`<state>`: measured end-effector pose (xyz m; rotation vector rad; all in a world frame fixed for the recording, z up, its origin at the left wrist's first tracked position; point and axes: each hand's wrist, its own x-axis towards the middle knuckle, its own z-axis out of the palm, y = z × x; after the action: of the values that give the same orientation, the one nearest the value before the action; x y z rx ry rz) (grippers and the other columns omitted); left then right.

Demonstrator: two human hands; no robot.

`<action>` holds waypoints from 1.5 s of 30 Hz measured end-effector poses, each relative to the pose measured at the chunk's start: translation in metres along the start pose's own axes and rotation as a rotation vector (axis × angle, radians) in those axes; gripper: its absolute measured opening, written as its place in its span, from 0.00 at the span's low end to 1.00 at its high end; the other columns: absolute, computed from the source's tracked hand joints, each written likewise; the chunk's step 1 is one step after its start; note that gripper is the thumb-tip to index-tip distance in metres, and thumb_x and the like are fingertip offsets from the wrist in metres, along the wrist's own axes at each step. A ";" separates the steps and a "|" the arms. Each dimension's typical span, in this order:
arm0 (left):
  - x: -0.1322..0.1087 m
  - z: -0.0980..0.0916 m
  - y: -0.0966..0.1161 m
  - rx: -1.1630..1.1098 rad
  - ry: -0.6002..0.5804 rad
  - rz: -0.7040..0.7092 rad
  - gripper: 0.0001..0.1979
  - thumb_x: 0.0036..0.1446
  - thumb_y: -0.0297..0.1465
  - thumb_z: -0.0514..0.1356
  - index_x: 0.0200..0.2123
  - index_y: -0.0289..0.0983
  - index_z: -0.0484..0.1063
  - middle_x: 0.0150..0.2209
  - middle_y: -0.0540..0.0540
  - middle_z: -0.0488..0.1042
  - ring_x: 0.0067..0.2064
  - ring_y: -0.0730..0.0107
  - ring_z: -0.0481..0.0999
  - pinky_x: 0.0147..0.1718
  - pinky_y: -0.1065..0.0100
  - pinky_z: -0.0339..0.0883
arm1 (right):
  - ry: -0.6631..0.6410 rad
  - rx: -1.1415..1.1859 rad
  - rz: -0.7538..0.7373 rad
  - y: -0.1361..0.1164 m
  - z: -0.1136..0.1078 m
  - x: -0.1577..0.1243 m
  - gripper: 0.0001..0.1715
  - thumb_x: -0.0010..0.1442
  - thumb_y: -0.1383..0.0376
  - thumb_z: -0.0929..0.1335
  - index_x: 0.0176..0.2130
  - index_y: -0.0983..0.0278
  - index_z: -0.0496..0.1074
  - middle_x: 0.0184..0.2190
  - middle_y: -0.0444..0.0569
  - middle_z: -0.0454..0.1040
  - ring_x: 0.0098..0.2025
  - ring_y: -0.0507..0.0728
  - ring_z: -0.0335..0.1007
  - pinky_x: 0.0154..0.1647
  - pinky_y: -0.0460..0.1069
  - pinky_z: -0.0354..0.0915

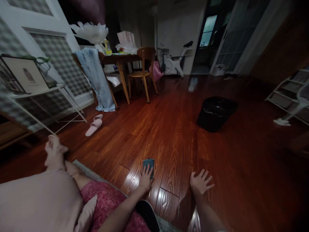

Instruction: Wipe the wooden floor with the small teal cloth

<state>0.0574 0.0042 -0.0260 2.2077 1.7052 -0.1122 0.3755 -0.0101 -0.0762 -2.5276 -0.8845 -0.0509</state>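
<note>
My left hand reaches out over the dark wooden floor with its fingers spread. Those fingers overlap a small, flat, blue-grey rectangular object; its exact kind does not show, nor whether the hand presses on it or only hovers. To the right, my right hand is open, fingers fanned apart and nothing in them. Whether it touches the boards I cannot tell.
A black trash bin stands ahead on the right. Pink slippers lie at left, near bare feet and a pale pillow. Farther back are a wooden table, a chair draped jeans and an exercise bike.
</note>
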 end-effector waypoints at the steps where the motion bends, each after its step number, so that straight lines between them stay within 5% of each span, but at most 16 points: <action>1: -0.001 0.006 0.011 -0.014 -0.027 0.103 0.32 0.68 0.39 0.53 0.73 0.45 0.50 0.74 0.43 0.44 0.73 0.43 0.44 0.67 0.35 0.40 | 0.000 0.002 0.000 0.000 -0.001 0.000 0.40 0.66 0.58 0.55 0.72 0.70 0.49 0.71 0.65 0.54 0.74 0.72 0.36 0.66 0.78 0.43; 5: -0.004 0.027 0.038 -0.085 -0.138 0.463 0.35 0.66 0.47 0.56 0.72 0.49 0.50 0.74 0.43 0.45 0.73 0.45 0.43 0.67 0.34 0.36 | 0.008 0.017 -0.004 -0.001 -0.004 -0.001 0.40 0.67 0.57 0.53 0.71 0.73 0.51 0.71 0.65 0.53 0.74 0.73 0.37 0.67 0.78 0.42; 9: -0.001 0.023 0.034 -0.092 -0.136 0.557 0.32 0.67 0.50 0.54 0.71 0.53 0.53 0.73 0.46 0.51 0.73 0.49 0.47 0.67 0.33 0.29 | -0.012 0.004 -0.005 0.000 -0.005 -0.001 0.40 0.67 0.58 0.54 0.72 0.71 0.50 0.71 0.65 0.53 0.74 0.73 0.37 0.66 0.79 0.44; 12: 0.007 0.005 0.012 -0.054 -0.073 0.389 0.30 0.69 0.46 0.53 0.71 0.54 0.52 0.73 0.47 0.50 0.73 0.52 0.48 0.67 0.35 0.30 | -0.017 -0.001 -0.001 0.000 -0.004 0.000 0.40 0.66 0.58 0.55 0.72 0.70 0.49 0.71 0.65 0.53 0.74 0.72 0.37 0.65 0.79 0.44; 19: 0.008 -0.026 -0.057 -0.004 0.051 -0.293 0.30 0.70 0.37 0.48 0.73 0.47 0.47 0.74 0.44 0.42 0.73 0.47 0.44 0.64 0.34 0.47 | 0.001 0.005 -0.002 0.000 -0.003 -0.001 0.39 0.68 0.56 0.53 0.72 0.71 0.50 0.71 0.64 0.52 0.74 0.73 0.37 0.66 0.79 0.43; 22: 0.004 -0.026 -0.062 -0.003 0.056 -0.380 0.30 0.71 0.37 0.48 0.73 0.44 0.48 0.74 0.40 0.41 0.73 0.43 0.44 0.63 0.33 0.48 | -0.013 -0.005 -0.004 0.001 -0.001 0.000 0.39 0.68 0.57 0.54 0.72 0.69 0.49 0.71 0.64 0.53 0.74 0.73 0.37 0.66 0.79 0.44; 26: 0.002 -0.015 -0.036 -0.025 0.039 -0.196 0.31 0.70 0.38 0.49 0.73 0.42 0.49 0.74 0.40 0.43 0.73 0.40 0.44 0.65 0.36 0.46 | -0.023 -0.007 -0.002 0.002 -0.001 0.000 0.39 0.67 0.58 0.54 0.72 0.69 0.49 0.71 0.64 0.52 0.74 0.73 0.37 0.65 0.79 0.44; 33: 0.003 0.019 0.025 -0.099 -0.122 0.466 0.34 0.67 0.48 0.55 0.72 0.51 0.50 0.74 0.45 0.47 0.73 0.47 0.44 0.67 0.33 0.31 | -0.001 0.010 -0.011 -0.001 -0.007 -0.003 0.39 0.67 0.57 0.54 0.71 0.72 0.51 0.71 0.65 0.53 0.74 0.74 0.38 0.67 0.78 0.42; 36: 0.004 0.019 0.027 -0.110 -0.120 0.542 0.32 0.67 0.49 0.55 0.71 0.54 0.52 0.73 0.46 0.49 0.73 0.50 0.46 0.67 0.34 0.29 | 0.007 0.010 -0.011 -0.002 -0.008 -0.003 0.39 0.68 0.57 0.53 0.71 0.71 0.51 0.71 0.65 0.53 0.74 0.73 0.38 0.67 0.78 0.42; 39: 0.009 0.006 0.011 -0.077 -0.082 0.413 0.31 0.68 0.46 0.55 0.71 0.55 0.52 0.73 0.48 0.51 0.73 0.52 0.48 0.67 0.35 0.30 | 0.012 0.010 -0.011 -0.002 -0.009 -0.003 0.39 0.68 0.57 0.54 0.72 0.70 0.50 0.71 0.65 0.53 0.74 0.73 0.38 0.66 0.79 0.43; 45: 0.011 -0.023 -0.052 -0.026 0.023 -0.134 0.30 0.70 0.39 0.49 0.73 0.49 0.47 0.74 0.45 0.43 0.73 0.49 0.44 0.66 0.35 0.42 | -0.009 0.023 -0.002 -0.004 -0.010 -0.003 0.39 0.67 0.58 0.54 0.72 0.71 0.50 0.71 0.66 0.53 0.74 0.73 0.37 0.66 0.79 0.43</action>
<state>0.0080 0.0326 -0.0193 2.0829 1.8558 -0.0966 0.3716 -0.0134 -0.0658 -2.5073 -0.8863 -0.0304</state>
